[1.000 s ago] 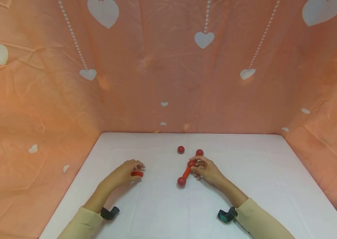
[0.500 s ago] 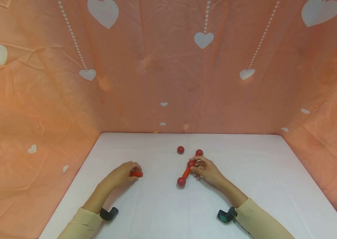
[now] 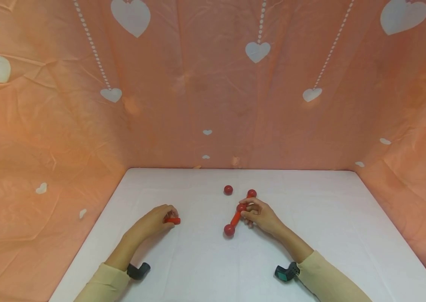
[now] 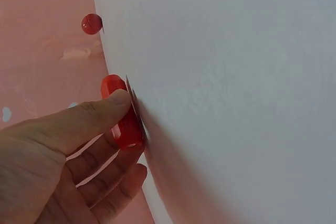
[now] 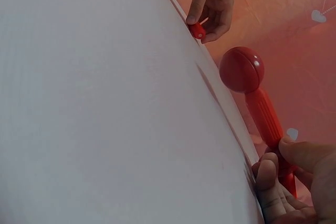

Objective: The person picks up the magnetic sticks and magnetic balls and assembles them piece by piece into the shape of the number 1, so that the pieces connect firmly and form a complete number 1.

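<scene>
My left hand (image 3: 158, 220) pinches a short red rod (image 4: 126, 121) between thumb and fingers, close over the white table at the left. In the left wrist view the thumb lies across the rod's ribbed side. Toward the middle, my right hand (image 3: 262, 216) grips a red piece made of rods and balls in one line, holding it around its middle ball (image 3: 241, 208). One end ball (image 5: 242, 70) points toward me and the other end ball (image 3: 252, 193) points away. A ribbed red rod (image 5: 265, 119) joins the near ball to the middle; the far rod is partly hidden by fingers.
A loose red ball (image 3: 228, 190) sits on the white table (image 3: 198, 260), behind and left of the joined piece. Orange cloth (image 3: 183, 105) with white hearts stands around the table's back and sides. Each wrist wears a dark camera band (image 3: 287, 272).
The left hand's fingers have closed in around the short red rod, which has barely shifted. The right hand and the joined piece stay in place.
</scene>
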A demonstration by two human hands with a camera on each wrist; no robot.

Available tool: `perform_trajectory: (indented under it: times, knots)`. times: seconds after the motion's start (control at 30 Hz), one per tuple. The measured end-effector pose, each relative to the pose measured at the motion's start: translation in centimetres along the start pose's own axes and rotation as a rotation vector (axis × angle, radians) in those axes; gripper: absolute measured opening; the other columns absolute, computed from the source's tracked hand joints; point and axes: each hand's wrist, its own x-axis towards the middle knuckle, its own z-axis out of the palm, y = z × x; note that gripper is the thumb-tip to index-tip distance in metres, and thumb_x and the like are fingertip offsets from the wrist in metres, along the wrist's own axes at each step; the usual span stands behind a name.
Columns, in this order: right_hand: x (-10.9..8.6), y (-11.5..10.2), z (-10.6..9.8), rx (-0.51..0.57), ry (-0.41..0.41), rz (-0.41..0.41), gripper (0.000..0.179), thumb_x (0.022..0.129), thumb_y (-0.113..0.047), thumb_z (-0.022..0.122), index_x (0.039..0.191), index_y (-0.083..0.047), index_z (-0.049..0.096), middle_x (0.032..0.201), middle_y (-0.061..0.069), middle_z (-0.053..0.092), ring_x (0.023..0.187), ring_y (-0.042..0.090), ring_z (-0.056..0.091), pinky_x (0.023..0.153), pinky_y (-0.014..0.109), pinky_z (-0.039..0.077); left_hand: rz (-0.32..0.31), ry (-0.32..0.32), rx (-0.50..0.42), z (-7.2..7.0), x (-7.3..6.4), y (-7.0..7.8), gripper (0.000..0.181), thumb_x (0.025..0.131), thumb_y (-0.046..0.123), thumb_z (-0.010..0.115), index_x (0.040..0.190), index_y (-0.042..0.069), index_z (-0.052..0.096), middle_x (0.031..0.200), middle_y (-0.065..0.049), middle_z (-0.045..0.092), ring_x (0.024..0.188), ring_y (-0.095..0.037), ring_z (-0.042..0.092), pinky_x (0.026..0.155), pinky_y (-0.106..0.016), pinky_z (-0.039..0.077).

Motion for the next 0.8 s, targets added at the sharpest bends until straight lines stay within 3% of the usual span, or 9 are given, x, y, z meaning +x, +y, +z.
perform_trajectory:
  times: [0.37, 0.8]
  knots:
    - [-0.1, 0.0, 0.1, 0.000, 0.007, 0.008, 0.040, 0.102, -0.002, 0.072, 0.139, 0.003, 0.059, 0.101, 0.016, 0.067, 0.074, 0.017, 0.065, 0.065, 0.024, 0.058, -0.023, 0.002, -0.021, 0.0, -0.3, 0.5, 0.023, 0.093, 0.005, 0.082, 0.113, 0.005, 0.072, 0.098, 0.000, 0.068, 0.092, -0.017, 0.063, 0.086, -0.040, 0.056]
    - [-0.1, 0.0, 0.0, -0.021, 0.003, 0.002, 0.043, 0.103, -0.006, 0.071, 0.144, 0.001, 0.059, 0.101, 0.017, 0.070, 0.074, 0.018, 0.065, 0.066, 0.024, 0.058, 0.016, -0.007, -0.028, 0.4, 0.0, 1.2, 0.022, 0.094, 0.012, 0.083, 0.113, 0.010, 0.072, 0.095, 0.003, 0.067, 0.089, -0.014, 0.061, 0.082, -0.036, 0.056]
